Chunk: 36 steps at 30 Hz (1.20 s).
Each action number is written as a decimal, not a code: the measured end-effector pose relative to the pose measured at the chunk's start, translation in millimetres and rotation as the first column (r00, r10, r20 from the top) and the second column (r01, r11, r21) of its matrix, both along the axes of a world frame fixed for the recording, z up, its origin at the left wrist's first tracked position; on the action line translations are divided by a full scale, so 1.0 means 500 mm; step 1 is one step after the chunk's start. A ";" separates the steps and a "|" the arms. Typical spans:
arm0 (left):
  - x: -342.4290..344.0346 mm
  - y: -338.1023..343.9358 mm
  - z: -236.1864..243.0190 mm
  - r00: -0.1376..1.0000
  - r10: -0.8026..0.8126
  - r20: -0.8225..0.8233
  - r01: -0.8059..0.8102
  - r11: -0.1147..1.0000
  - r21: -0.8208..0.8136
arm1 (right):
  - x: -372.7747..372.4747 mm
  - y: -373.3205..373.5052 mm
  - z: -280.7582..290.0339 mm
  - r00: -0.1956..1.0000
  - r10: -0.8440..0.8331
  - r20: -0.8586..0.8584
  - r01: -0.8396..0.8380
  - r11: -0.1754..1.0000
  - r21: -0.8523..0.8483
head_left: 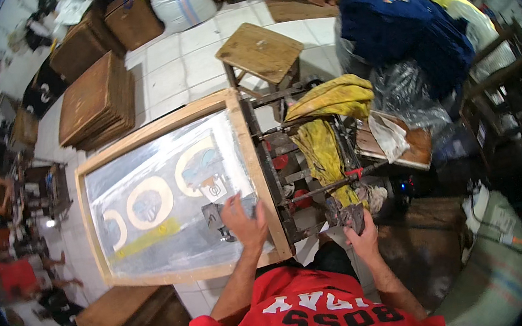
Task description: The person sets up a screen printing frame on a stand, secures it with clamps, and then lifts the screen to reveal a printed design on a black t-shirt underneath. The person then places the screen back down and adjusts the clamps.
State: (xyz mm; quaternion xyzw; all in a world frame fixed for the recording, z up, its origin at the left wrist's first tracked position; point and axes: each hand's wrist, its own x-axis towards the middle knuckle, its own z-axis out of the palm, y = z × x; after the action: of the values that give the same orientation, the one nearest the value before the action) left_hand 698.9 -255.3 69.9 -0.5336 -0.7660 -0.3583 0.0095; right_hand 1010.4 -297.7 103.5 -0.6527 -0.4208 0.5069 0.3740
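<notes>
A wooden-framed printing screen [186, 273] lies in front of me on the left, with pale ring shapes and a yellow strip on its mesh. My left hand [245, 223] is over its near right corner, fingers apart, with nothing visible in them. Just beside those fingers, a dark grey patch [213, 216] shows on the mesh; whether the hand touches it I cannot tell. My right hand [364, 235] grips a crumpled dark grey rag [350, 217] at the near end of a dark metal rack [270, 181]. Yellow cloth [320, 152] hangs over the rack beyond that hand.
Beyond the screen stands a wooden stool [260, 52]. Stacked brown boards [97, 101] are at the far left, and a brown box [133, 319] is at the near left. Dark blue fabric [397, 22] is heaped at the far right. A white cloth [388, 137] lies on a board to the right.
</notes>
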 end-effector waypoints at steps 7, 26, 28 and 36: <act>0.106 0.095 -0.025 0.978 0.196 0.068 -0.146 0.883 -0.445 | -0.003 0.234 0.006 0.791 0.454 0.411 -0.560 0.808 0.183; 0.099 0.093 -0.034 0.962 0.231 0.148 -0.154 0.901 -0.406 | -0.366 0.484 -0.040 0.381 0.730 0.567 -0.921 0.353 0.164; 0.099 0.092 -0.036 0.964 0.228 0.138 -0.159 0.907 -0.389 | -0.376 0.497 -0.045 0.374 0.705 0.602 -0.926 0.317 0.203; 0.074 0.093 -0.008 0.951 0.198 0.237 -0.057 0.868 -0.493 | -0.364 0.525 -0.052 0.316 0.715 0.624 -0.948 0.260 0.182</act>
State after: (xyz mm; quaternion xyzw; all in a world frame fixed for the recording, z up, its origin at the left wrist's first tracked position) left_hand 735.7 -208.8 65.7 -0.4108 -0.8581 -0.2274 -0.2077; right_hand 828.4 -35.0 77.2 -0.2770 -0.8948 0.3364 0.0969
